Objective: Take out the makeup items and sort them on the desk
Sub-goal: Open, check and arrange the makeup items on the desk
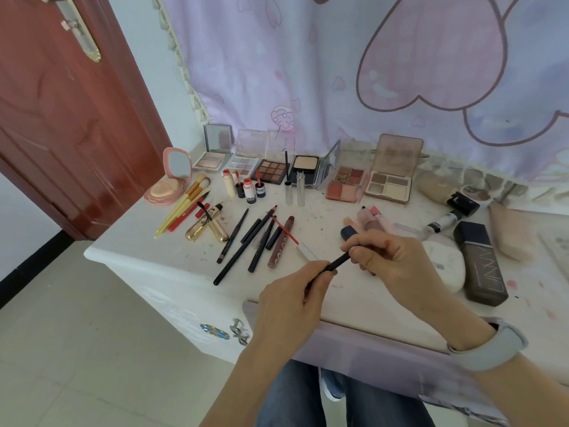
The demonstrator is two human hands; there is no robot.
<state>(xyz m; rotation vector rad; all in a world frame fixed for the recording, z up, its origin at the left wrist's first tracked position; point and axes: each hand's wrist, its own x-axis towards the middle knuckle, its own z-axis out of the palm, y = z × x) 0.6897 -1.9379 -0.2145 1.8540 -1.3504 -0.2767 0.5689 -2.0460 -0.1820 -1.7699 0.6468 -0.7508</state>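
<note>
The left hand (292, 298) is nearest the camera, its fingers curled round the lower end of a slim black makeup pencil (337, 262). The right hand (389, 257) pinches the pencil's upper end between thumb and fingers, so both hands hold the same stick, just above the front part of the table (172, 257). The pencil's long axis runs from lower left to upper right, rising from the left hand toward the right. Whether a cap is being pulled off or pushed on cannot be told.

Beyond the left hand and well within its reach lies the row of dark liners and pencils (246, 241), laid roughly parallel and pointing away and to the right, much as the held pencil does. That group looks like the likely home for it. The left hand is nearer; to set it down there, the pencil needs only a short carry to the left with little turning.
</note>
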